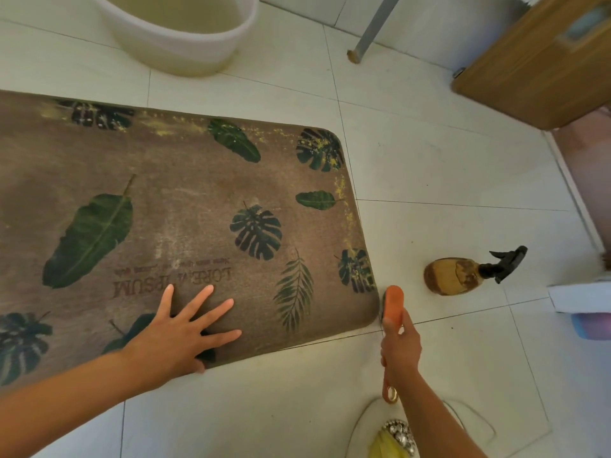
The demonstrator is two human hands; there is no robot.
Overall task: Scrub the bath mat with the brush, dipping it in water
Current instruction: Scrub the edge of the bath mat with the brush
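On the tiled floor the mat (185, 206) lies pinned flat by your open left hand (178, 328), while your right hand (400, 348), closed on the brush (393, 302) at the mat's corner, looks between strokes, so next dip it in the bucket (178, 34).

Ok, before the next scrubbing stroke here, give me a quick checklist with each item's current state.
1. Brush gripped in right hand: ok.
2. Left hand flat on bath mat, pinning it: ok.
3. Bristles on the mat: not ok, the brush is at its right edge.
4. Water in the tub: cannot tell.
5. Brush wet: cannot tell.
6. Spray bottle lying clear of the mat: ok.
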